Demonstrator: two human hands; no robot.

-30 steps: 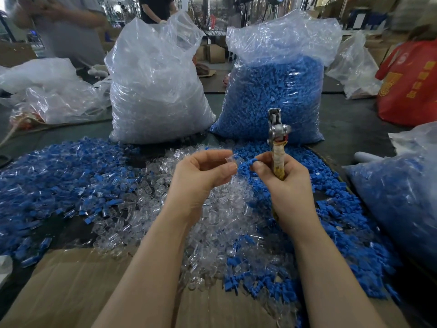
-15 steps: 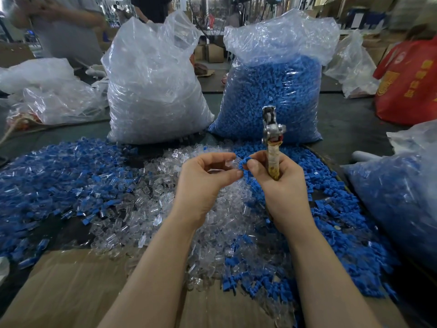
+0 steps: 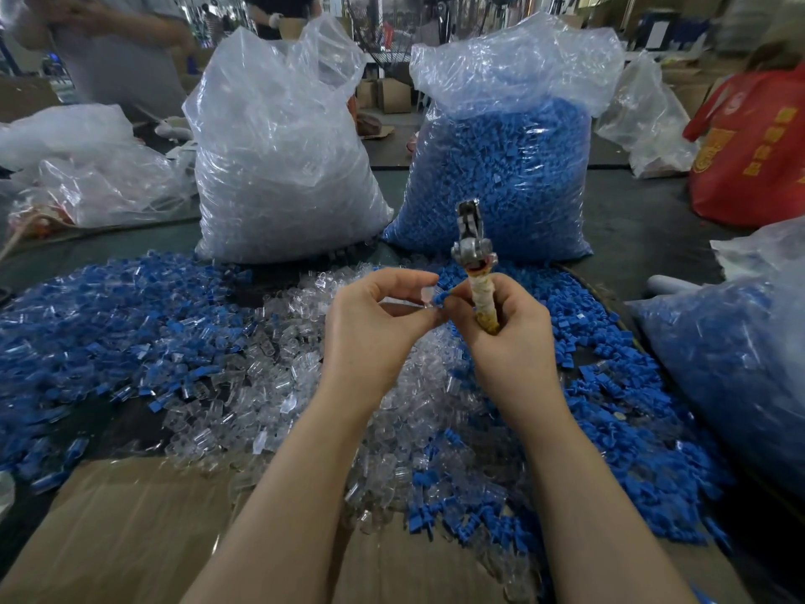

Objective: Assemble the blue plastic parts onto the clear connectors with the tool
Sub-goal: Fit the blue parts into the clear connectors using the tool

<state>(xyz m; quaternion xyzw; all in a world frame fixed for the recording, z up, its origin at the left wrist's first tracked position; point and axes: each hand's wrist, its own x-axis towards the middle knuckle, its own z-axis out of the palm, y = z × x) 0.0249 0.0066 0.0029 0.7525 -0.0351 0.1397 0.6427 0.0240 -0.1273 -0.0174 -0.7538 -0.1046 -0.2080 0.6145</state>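
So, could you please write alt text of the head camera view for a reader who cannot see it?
A left hand pinches a clear connector against a small blue part pinched by the right hand, which also grips an upright tool. Loose clear and blue pieces cover the table, with two full bags behind.

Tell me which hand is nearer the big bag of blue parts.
Right. The right hand is just in front of the bag of blue parts; the left hand is further left.
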